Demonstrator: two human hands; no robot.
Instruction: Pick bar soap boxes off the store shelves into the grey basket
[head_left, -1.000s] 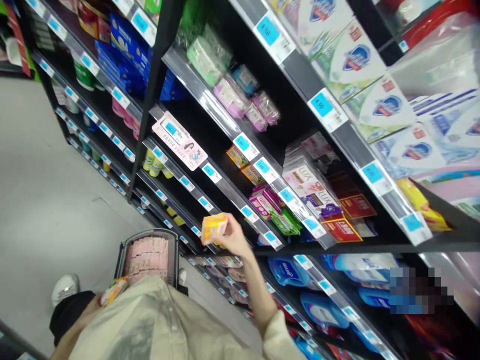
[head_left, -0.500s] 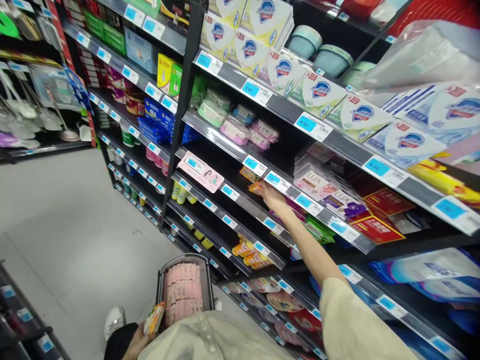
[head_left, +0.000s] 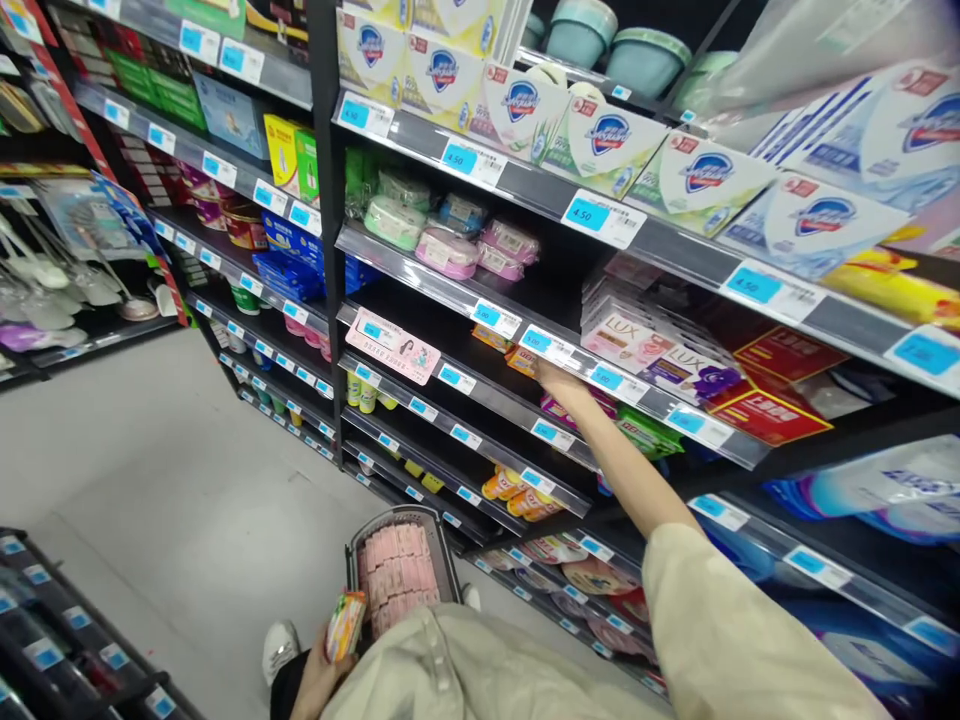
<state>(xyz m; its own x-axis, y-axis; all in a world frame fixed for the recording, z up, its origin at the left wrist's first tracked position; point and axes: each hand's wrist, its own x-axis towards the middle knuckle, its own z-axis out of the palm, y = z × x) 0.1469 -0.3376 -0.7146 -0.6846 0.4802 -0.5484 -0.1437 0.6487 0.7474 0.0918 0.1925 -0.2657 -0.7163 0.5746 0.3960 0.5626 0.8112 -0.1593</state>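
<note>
The shelves [head_left: 660,245] ran along the right, stacked with soap boxes [head_left: 622,345]. A basket [head_left: 401,570] sat on the floor below. The right hand [head_left: 556,378] reached to the shelf edge at an orange pack [head_left: 523,360] (its grip could not be told). The left hand [head_left: 319,672] clasped another pack [head_left: 345,625] low beside the basket.

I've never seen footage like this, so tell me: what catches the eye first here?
The right hand stretches to a small orange packet on the dark shop shelf, beside pink-and-white Lux soap boxes. Low down, the left hand holds another orange-and-green packet above a grey basket of pink packs.
</note>
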